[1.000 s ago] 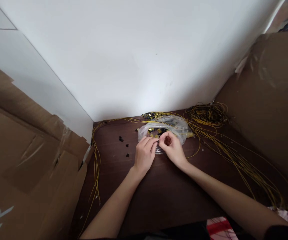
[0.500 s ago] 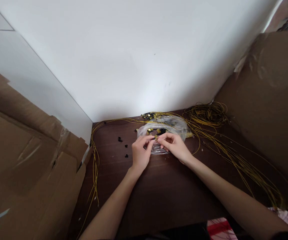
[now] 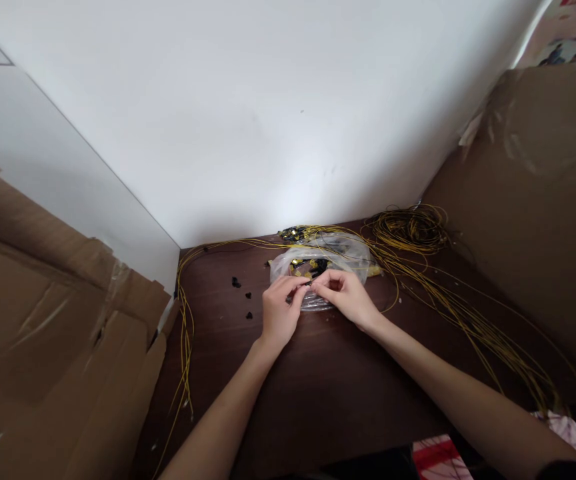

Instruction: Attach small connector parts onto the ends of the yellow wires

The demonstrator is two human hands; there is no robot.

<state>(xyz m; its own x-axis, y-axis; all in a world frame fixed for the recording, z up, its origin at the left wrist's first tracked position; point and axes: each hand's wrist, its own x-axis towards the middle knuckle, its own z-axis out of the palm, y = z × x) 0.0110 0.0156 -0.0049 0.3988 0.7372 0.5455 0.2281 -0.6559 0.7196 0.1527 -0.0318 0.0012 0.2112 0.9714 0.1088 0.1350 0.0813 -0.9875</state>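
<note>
My left hand [image 3: 282, 305] and my right hand [image 3: 344, 293] meet fingertip to fingertip over the near side of a clear plastic bag [image 3: 281, 263]. Both are closed in a pinch on a small black piece [image 3: 309, 283], whose exact kind is too small to make out and mostly covered by the fingers. Inside the open bag lie small yellow and black parts [image 3: 321, 265]. To the left of my left hand, several small black pieces [image 3: 249, 315] are scattered on the dark brown tabletop [image 3: 308, 393].
Thin yellow cables [image 3: 443, 300] run across the right side, with a coiled bundle [image 3: 411, 228] at the back right. More cable strands [image 3: 185, 347] hang along the left edge. Cardboard [image 3: 58, 333] stands at left, another cardboard sheet [image 3: 533, 200] at right, a white wall [image 3: 228, 120] behind.
The fingertips of both hands have come closer together around the small black piece; the yellow bit seen between them earlier is now hidden. The view has shifted slightly.
</note>
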